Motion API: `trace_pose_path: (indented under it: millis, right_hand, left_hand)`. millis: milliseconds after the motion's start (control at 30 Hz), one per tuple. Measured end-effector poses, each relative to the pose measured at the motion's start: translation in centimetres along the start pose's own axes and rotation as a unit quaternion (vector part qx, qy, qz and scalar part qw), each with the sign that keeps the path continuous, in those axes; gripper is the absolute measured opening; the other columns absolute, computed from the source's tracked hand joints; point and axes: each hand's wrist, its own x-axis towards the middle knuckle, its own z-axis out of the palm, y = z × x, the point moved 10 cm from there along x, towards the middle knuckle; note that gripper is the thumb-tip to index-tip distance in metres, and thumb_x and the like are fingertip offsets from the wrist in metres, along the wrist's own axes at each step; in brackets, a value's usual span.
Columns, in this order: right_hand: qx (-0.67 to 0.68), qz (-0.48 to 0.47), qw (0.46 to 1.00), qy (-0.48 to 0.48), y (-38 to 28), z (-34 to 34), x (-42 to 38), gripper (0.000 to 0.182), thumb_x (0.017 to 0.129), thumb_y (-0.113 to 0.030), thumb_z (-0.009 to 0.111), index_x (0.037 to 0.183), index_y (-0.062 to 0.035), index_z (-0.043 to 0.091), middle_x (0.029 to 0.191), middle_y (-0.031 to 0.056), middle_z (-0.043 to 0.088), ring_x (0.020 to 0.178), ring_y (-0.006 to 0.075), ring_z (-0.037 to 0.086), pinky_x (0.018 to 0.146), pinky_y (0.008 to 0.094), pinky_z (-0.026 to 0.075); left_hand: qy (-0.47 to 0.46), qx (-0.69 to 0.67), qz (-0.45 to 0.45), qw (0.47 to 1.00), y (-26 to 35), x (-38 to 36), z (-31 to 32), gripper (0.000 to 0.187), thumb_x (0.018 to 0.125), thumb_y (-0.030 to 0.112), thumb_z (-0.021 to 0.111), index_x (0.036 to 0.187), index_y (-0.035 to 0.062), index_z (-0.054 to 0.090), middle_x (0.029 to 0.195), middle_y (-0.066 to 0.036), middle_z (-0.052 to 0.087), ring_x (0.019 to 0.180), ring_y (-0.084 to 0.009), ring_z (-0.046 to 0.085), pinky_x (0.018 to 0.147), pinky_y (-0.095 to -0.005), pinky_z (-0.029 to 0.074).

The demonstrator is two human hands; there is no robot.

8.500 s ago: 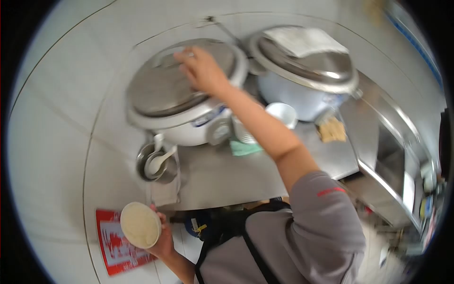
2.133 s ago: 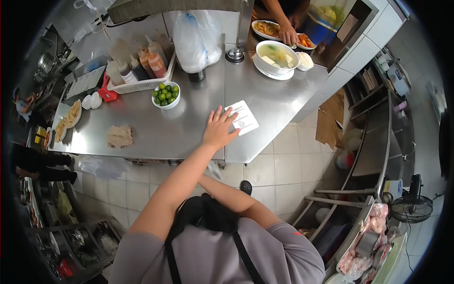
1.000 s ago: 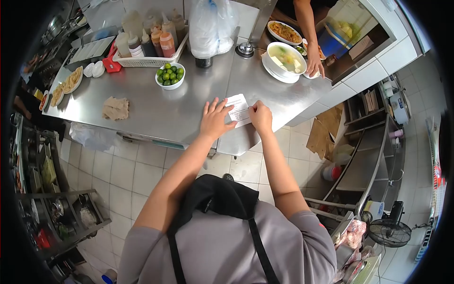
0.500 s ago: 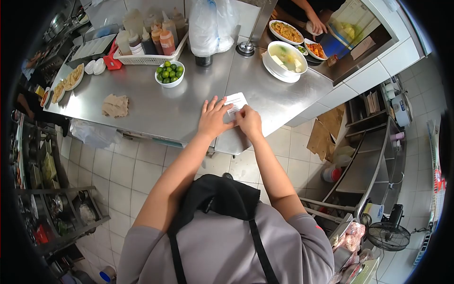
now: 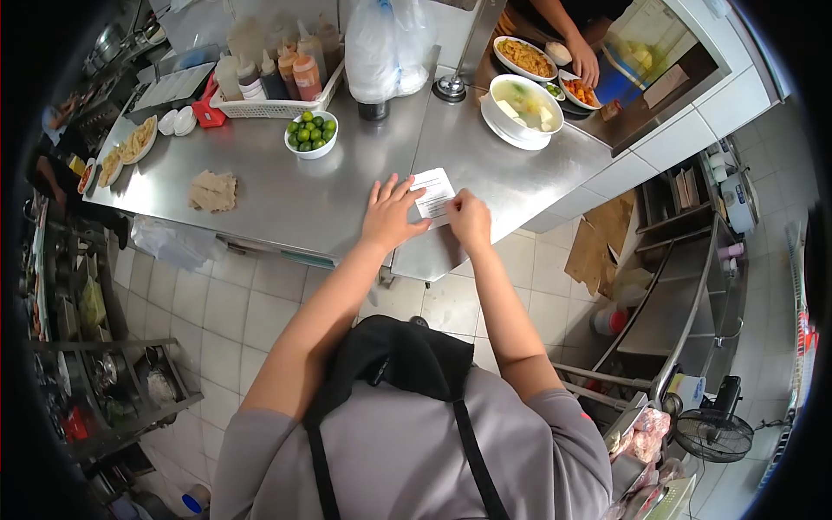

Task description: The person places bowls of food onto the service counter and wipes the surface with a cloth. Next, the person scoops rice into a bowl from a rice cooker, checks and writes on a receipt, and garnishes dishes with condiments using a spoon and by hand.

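Note:
A small white slip of paper (image 5: 433,196) with printed lines lies on the steel counter (image 5: 286,198) in front of me. My left hand (image 5: 390,211) rests flat at its left side, fingers spread, the fingertips on its edge. Against the slip's lower right side, my right hand (image 5: 470,222) is closed with the fingers curled in. Whatever it may hold is hidden by the fingers. A white bowl of small green limes (image 5: 311,135) stands beyond my left hand. Beyond my right hand is a white bowl of soup (image 5: 521,111).
A crumpled brown cloth (image 5: 212,191) lies to the left. Sauce bottles (image 5: 306,78) fill a white basket (image 5: 269,110) at the back, beside hanging plastic bags (image 5: 390,52). Through a pass-through window, another person's hand (image 5: 584,62) is over plates of food. A metal rack (image 5: 667,303) stands at right.
My right hand has shifted slightly right, uncovering more of the slip. My left hand stays nearly in place. The other person's hand has moved from a pale round item to the orange food.

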Motion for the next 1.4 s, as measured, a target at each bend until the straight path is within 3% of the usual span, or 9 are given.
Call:
trace_pose_path:
  millis: [67,133,300,333,400,500,600,1400]
  right_hand:
    - [0.002,-0.054,0.998,-0.042,-2.4,1.4,-1.4,0.014,0.075,-0.017,0.057,0.074,-0.0030,0.056,0.066,0.0169,0.061,0.063,0.0351,0.059,0.058,0.0430,0.047]
    - [-0.008,-0.051,0.998,-0.030,-2.1,1.6,-1.8,0.013,0.076,-0.017,0.055,0.075,-0.0037,0.056,0.066,0.0172,0.060,0.063,0.0359,0.059,0.058,0.0445,0.046]
    - [-0.104,0.054,0.992,0.051,5.1,-3.5,1.1,0.015,0.079,-0.018,0.053,0.077,-0.0026,0.054,0.069,0.0172,0.061,0.068,0.0363,0.059,0.061,0.0425,0.046]
    - [-0.051,0.076,0.993,0.070,6.2,-4.5,1.1,0.017,0.080,-0.018,0.056,0.078,-0.0016,0.055,0.068,0.0147,0.061,0.063,0.0298,0.059,0.062,0.0381,0.047]
    - [0.163,0.037,0.980,0.112,8.4,-4.5,1.3,0.018,0.082,-0.018,0.060,0.087,-0.0028,0.053,0.064,0.0058,0.056,0.054,0.0154,0.053,0.050,0.0290,0.044]
    - [0.326,0.158,0.923,0.131,11.8,-4.2,0.1,0.024,0.083,-0.013,0.058,0.100,-0.0013,0.047,0.065,0.0020,0.049,0.052,0.0080,0.045,0.044,0.0228,0.041]
    - [0.340,0.137,0.920,0.139,11.3,-4.5,-0.3,0.033,0.083,-0.013,0.058,0.109,-0.0009,0.041,0.066,0.0009,0.046,0.051,0.0064,0.044,0.039,0.0200,0.037]
    - [0.342,0.126,0.925,0.105,11.0,-4.5,0.1,0.028,0.083,-0.010,0.058,0.105,0.0007,0.045,0.066,0.0020,0.048,0.051,0.0070,0.046,0.040,0.0209,0.041]
  left_hand:
    - [-0.004,0.002,0.000,1.000,-0.3,0.4,0.1,0.056,0.069,0.045,0.063,0.120,0.0224,0.051,0.135,-0.001,0.038,0.128,-0.0244,0.028,0.106,-0.0458,0.016]
    - [-0.003,0.005,-0.004,1.000,-0.3,0.6,0.0,0.057,0.070,0.046,0.062,0.120,0.0232,0.051,0.135,-0.001,0.037,0.128,-0.0240,0.027,0.106,-0.0452,0.015]
    - [-0.015,0.004,-0.005,1.000,-0.1,0.3,0.2,0.057,0.071,0.047,0.061,0.122,0.0228,0.049,0.136,-0.001,0.036,0.129,-0.0239,0.026,0.107,-0.0444,0.013]
    - [-0.013,0.004,-0.003,1.000,0.0,0.4,0.1,0.058,0.071,0.047,0.061,0.122,0.0227,0.049,0.136,-0.001,0.036,0.129,-0.0240,0.026,0.107,-0.0443,0.013]
    - [-0.011,0.004,-0.003,1.000,-0.1,0.3,0.0,0.058,0.071,0.047,0.061,0.122,0.0224,0.049,0.136,-0.001,0.036,0.128,-0.0241,0.026,0.107,-0.0440,0.013]
    - [-0.011,0.008,-0.003,1.000,-0.1,0.2,0.0,0.059,0.071,0.047,0.061,0.123,0.0223,0.048,0.136,-0.001,0.036,0.129,-0.0240,0.026,0.107,-0.0437,0.013]
    - [-0.011,0.014,0.000,1.000,0.0,0.2,0.0,0.059,0.072,0.047,0.060,0.123,0.0224,0.048,0.136,0.000,0.037,0.129,-0.0238,0.026,0.107,-0.0437,0.014]
    - [-0.030,0.012,-0.014,0.999,-0.1,0.2,0.3,0.056,0.073,0.047,0.059,0.123,0.0238,0.048,0.138,0.000,0.033,0.130,-0.0224,0.022,0.108,-0.0418,0.011]
